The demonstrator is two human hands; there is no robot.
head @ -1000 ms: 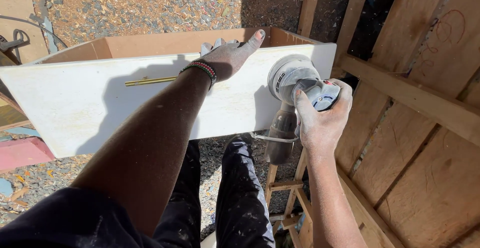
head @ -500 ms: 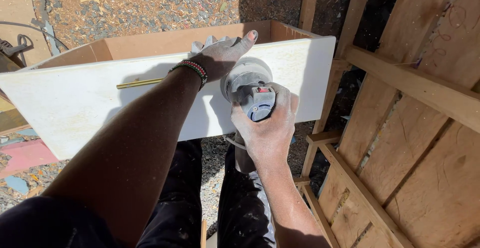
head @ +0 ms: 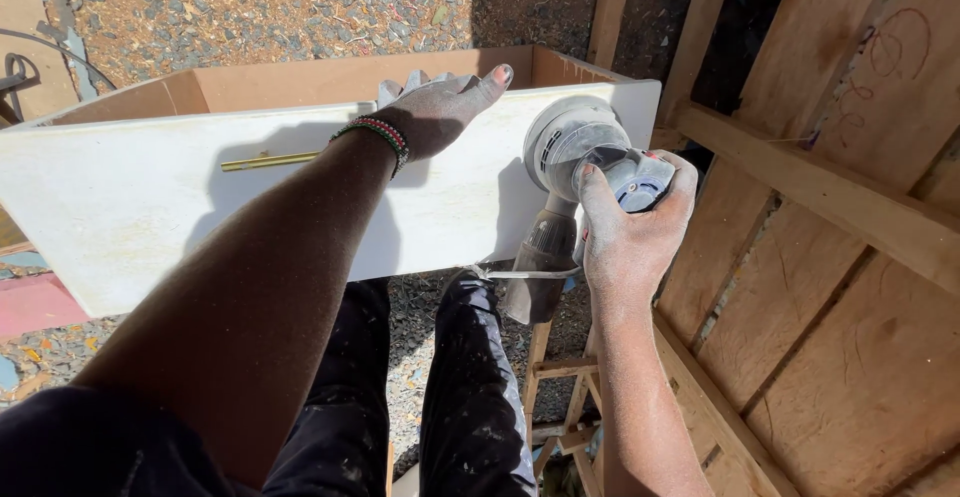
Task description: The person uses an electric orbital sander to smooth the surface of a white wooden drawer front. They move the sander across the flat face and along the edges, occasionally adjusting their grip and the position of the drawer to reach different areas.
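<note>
A white-painted panel (head: 140, 207), the front of an open wooden box, lies across the view. My left hand (head: 435, 112) rests flat on its upper edge, fingers spread, dusted white, with a beaded bracelet at the wrist. My right hand (head: 630, 227) grips a round grey electric sander (head: 570, 142) from above. The sander's pad presses on the panel's right end. A grey dust hose hangs from the sander below the panel's edge. A yellow pencil (head: 268, 161) lies on the panel left of my left wrist.
The box's brown inner walls (head: 300, 82) show behind the panel. Slanted wooden boards and beams (head: 830, 207) stand close on the right. Gravel ground with sawdust lies beyond. My dusty dark trousers and a wooden frame (head: 560, 387) are below.
The sander and my right hand slid left to the panel's middle half a second ago, then back right to the panel's end. My left hand stayed on the upper edge.
</note>
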